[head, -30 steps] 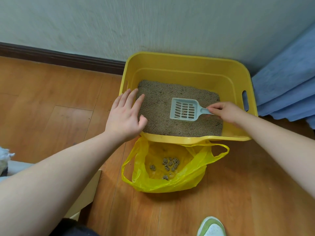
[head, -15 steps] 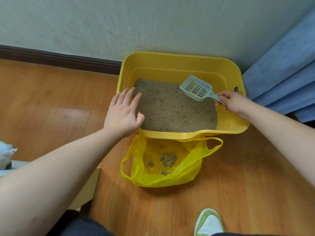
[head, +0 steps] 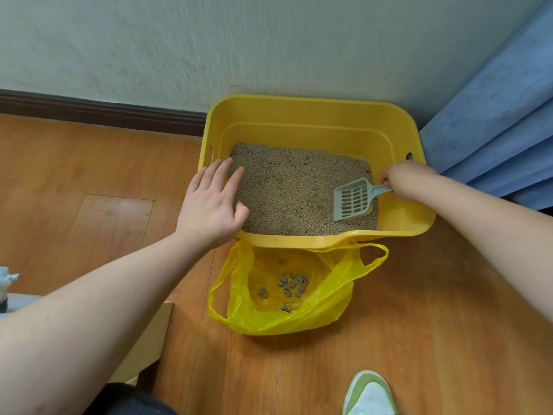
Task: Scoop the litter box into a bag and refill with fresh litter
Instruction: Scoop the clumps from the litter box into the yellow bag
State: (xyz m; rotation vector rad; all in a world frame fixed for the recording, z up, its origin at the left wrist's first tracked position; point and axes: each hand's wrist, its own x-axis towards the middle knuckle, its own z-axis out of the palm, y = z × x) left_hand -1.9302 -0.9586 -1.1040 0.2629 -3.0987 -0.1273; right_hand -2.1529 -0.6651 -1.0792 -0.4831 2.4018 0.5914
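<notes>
By R fingers (head: pixel 389 182): scoop (head: pixel 354 199), on litter (head: pixel 287 190).

A single head-worn wide-angle camera looks forward and steeply down from above the person's own arms, facing a wall (head: pixel 269 40) that bows with lens distortion. It sits close over the wooden floor (head: pixel 419 324), so the forearms enter from the bottom corners. No second view shares the scene.
</notes>
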